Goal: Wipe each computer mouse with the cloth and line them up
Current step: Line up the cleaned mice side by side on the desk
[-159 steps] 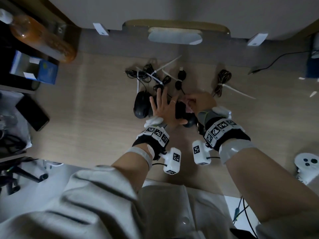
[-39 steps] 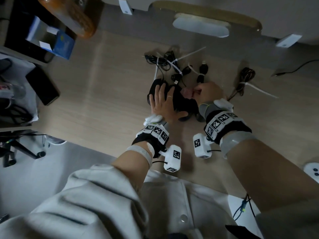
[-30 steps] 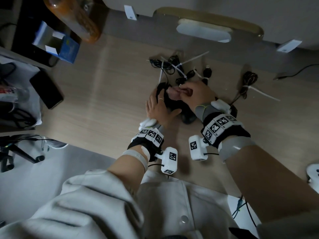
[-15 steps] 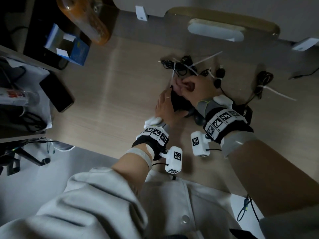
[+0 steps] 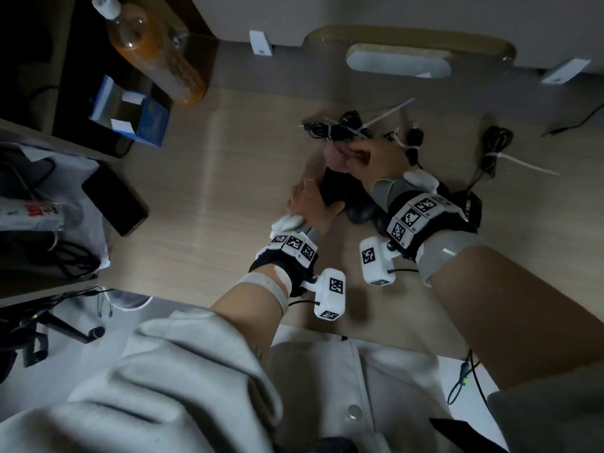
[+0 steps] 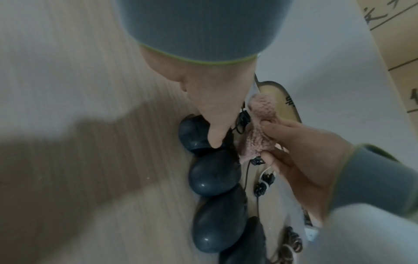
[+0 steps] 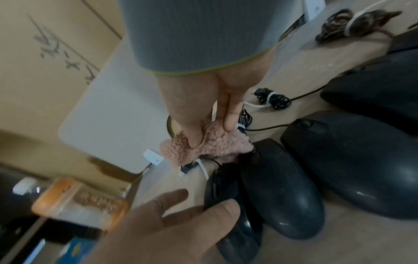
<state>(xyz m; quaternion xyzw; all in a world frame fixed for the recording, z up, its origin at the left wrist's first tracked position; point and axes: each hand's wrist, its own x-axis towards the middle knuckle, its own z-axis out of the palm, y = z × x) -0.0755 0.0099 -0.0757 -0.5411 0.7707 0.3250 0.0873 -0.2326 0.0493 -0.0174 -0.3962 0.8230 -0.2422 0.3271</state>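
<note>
Left wrist view shows four black mice lying side by side in a row down the middle of the frame, touching each other, so the lining up looks mostly done. The end mouse [image 6: 195,133] at the top of that row is the one being worked on. The left hand [image 5: 309,201] rests on it with its fingers fairly straight and its thumb [image 6: 216,137] pressing down to keep it from sliding. The right hand [image 5: 369,161] pinches the fluffy pink cloth [image 7: 204,146] between thumb and fingers, bunched up, at the front tip of that mouse, just where its cord comes out. I think this is the last mouse to be wiped, but the light is dim and I cannot tell if the other three are clean. The tied cord bundles [image 5: 343,129] sit in the upper middle of the head view, on the desk [image 5: 228,191], and still look messy.
</note>
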